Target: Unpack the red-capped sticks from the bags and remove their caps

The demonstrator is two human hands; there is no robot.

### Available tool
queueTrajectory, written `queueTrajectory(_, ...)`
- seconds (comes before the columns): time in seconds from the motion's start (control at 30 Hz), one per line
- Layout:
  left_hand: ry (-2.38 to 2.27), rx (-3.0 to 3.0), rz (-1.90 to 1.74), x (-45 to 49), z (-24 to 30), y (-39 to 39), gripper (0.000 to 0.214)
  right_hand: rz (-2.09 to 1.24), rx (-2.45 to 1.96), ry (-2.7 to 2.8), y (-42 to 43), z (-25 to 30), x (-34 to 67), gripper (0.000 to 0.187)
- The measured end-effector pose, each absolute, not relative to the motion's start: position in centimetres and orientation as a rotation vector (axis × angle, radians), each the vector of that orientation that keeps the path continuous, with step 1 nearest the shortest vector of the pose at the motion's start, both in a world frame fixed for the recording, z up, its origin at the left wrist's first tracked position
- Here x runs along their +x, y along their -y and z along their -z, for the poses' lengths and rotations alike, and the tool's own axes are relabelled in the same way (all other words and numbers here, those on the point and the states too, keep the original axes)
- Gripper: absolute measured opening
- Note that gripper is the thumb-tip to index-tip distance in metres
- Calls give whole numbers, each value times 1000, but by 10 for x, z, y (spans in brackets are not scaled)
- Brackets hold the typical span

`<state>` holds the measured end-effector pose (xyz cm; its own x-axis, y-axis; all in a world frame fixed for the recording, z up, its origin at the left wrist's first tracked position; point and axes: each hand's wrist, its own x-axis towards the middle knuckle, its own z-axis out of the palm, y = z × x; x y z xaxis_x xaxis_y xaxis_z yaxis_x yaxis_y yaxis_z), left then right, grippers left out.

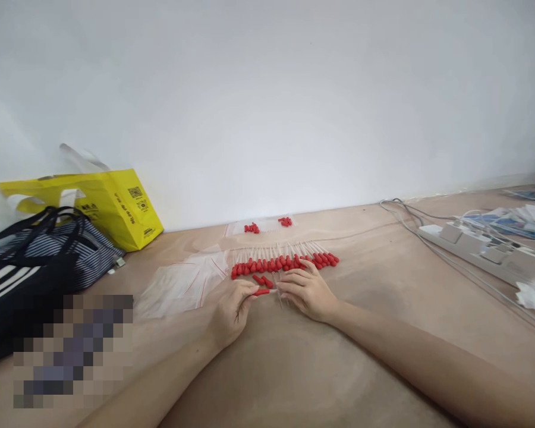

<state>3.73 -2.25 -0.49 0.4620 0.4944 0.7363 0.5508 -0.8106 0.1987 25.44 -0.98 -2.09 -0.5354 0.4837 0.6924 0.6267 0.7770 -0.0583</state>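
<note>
My left hand pinches the red rubber bulb of a small glass dropper just above the tan table. My right hand holds the clear glass end of the same dropper, fingers curled. Just beyond both hands lies a row of several droppers with red bulbs side by side, glass tips pointing away. Two loose red bulbs lie between the row and my hands. Clear zip bags with red seal lines lie to the left of the row.
Small bags with red bulbs lie near the white wall. A yellow bag and a striped dark bag stand at the left. A white power strip with cables, and packets, lie at the right.
</note>
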Motion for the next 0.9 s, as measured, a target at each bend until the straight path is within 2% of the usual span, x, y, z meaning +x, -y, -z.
queueTrajectory(0.1,860,-2713,1251,43,3,15,14,277,-864,2231,5,25,256,20)
queueTrajectory(0.27,983,-2726,1053,53,6,9,20,349,-941,2243,-1,30,259,23)
queueTrajectory(0.4,980,-2657,1016,59,15,2,23,475,-921,2274,1,27,259,36)
queueTrajectory(0.5,984,-2577,964,59,21,-2,25,540,-920,2277,4,25,258,39)
queueTrajectory(0.63,951,-2523,899,58,20,0,27,544,-925,2289,5,24,255,36)
queueTrajectory(0.8,864,-2490,861,62,14,5,26,552,-920,2283,2,25,247,22)
queueTrajectory(0.9,876,-2454,804,63,13,6,25,568,-908,2284,0,26,245,23)
